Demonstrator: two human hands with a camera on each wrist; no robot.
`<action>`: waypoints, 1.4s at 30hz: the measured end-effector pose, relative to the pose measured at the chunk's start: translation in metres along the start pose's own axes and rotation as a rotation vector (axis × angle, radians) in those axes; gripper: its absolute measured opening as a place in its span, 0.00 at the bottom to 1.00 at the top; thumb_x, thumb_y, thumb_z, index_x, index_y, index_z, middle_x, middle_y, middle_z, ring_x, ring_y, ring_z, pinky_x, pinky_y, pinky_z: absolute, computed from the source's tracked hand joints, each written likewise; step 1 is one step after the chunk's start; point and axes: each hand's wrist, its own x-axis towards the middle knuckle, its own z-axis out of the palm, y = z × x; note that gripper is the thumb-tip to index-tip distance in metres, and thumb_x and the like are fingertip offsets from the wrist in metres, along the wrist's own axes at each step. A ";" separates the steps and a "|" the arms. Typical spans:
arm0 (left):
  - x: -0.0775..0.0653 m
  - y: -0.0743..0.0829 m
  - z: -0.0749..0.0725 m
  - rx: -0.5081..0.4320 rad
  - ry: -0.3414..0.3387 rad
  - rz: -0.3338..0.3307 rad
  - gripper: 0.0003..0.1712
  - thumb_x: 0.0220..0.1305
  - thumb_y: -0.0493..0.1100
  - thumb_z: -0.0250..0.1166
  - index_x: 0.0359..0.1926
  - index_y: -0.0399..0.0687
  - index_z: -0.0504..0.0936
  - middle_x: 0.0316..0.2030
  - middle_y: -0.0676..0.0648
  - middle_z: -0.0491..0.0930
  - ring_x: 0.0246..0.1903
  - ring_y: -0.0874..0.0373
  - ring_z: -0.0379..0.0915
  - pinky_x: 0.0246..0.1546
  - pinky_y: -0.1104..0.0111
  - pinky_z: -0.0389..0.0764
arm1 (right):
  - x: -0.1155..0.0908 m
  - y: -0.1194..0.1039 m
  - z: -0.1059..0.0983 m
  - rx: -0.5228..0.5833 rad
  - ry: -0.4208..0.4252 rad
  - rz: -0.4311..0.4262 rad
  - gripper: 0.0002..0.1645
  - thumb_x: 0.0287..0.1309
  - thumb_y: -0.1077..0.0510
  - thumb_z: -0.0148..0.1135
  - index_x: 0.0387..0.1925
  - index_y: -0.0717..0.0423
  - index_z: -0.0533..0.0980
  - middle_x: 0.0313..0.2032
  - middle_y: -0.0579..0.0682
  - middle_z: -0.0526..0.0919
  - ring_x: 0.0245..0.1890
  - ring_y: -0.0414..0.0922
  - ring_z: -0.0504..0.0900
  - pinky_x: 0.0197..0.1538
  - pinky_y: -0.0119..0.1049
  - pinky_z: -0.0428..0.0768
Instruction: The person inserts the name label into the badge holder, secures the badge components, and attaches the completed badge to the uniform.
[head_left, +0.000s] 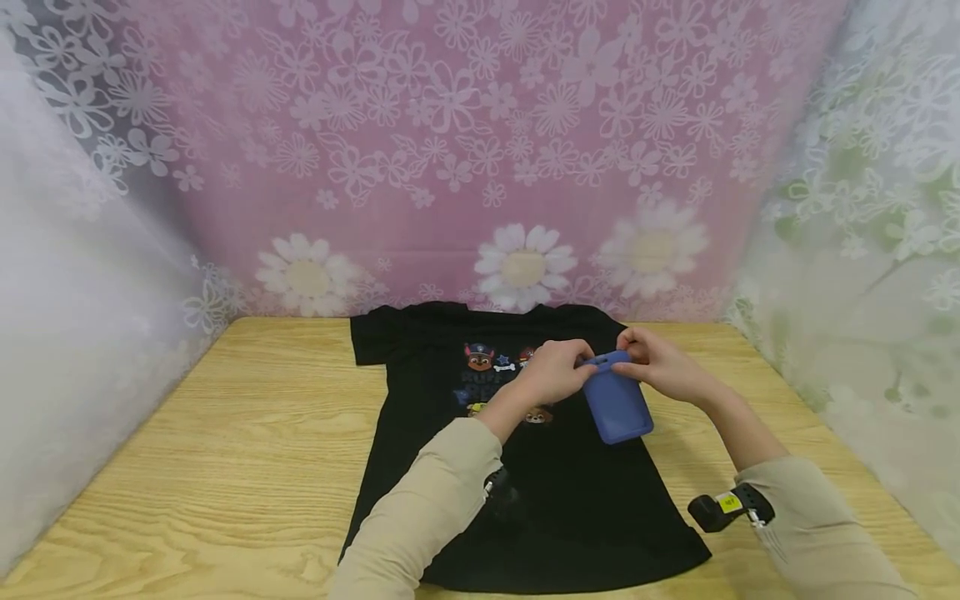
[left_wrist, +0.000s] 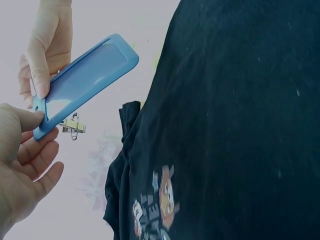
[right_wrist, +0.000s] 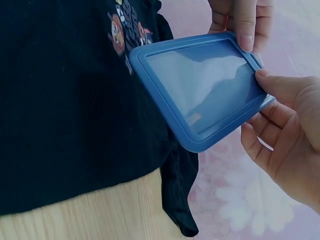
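Observation:
A blue ID badge holder [head_left: 618, 407] with a clear window hangs slanted over the right side of a black T-shirt [head_left: 540, 508]. My left hand [head_left: 553, 371] pinches one corner of its slotted end, thumb on the front face. At the other corner of that end, my right hand [head_left: 666, 367] pinches the frame between thumb and fingers. In the right wrist view the window of the badge holder [right_wrist: 205, 82] shows only reflections. A small metal clip with a pin [left_wrist: 74, 126] shows just below the slotted end in the left wrist view.
The T-shirt lies spread on a wooden table [head_left: 247, 467], its cartoon print [head_left: 480, 358] partly covered by my left arm. A pink flowered curtain [head_left: 420, 167] stands behind, with pale curtains at both sides. A black wrist camera [head_left: 712, 512] sits on my right sleeve.

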 end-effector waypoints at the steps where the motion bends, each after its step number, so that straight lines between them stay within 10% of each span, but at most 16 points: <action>1: -0.001 -0.001 -0.002 0.000 0.005 -0.001 0.10 0.65 0.46 0.58 0.43 0.49 0.80 0.27 0.56 0.76 0.23 0.66 0.70 0.24 0.76 0.69 | 0.001 -0.001 0.001 0.006 -0.002 0.003 0.14 0.64 0.61 0.53 0.42 0.65 0.59 0.24 0.54 0.70 0.23 0.44 0.69 0.29 0.35 0.68; 25: -0.023 -0.028 -0.044 0.048 0.005 -0.044 0.09 0.64 0.47 0.59 0.40 0.49 0.78 0.26 0.55 0.76 0.23 0.63 0.70 0.24 0.73 0.70 | 0.035 -0.020 0.034 -0.141 0.074 -0.029 0.11 0.63 0.57 0.56 0.43 0.60 0.71 0.38 0.54 0.79 0.39 0.48 0.80 0.41 0.42 0.74; 42: -0.043 -0.041 -0.075 0.065 -0.001 -0.063 0.07 0.63 0.44 0.59 0.38 0.47 0.78 0.28 0.52 0.76 0.25 0.60 0.70 0.27 0.70 0.71 | 0.061 -0.037 0.061 -0.147 0.072 -0.074 0.11 0.63 0.56 0.56 0.43 0.59 0.75 0.35 0.52 0.80 0.33 0.46 0.77 0.39 0.41 0.74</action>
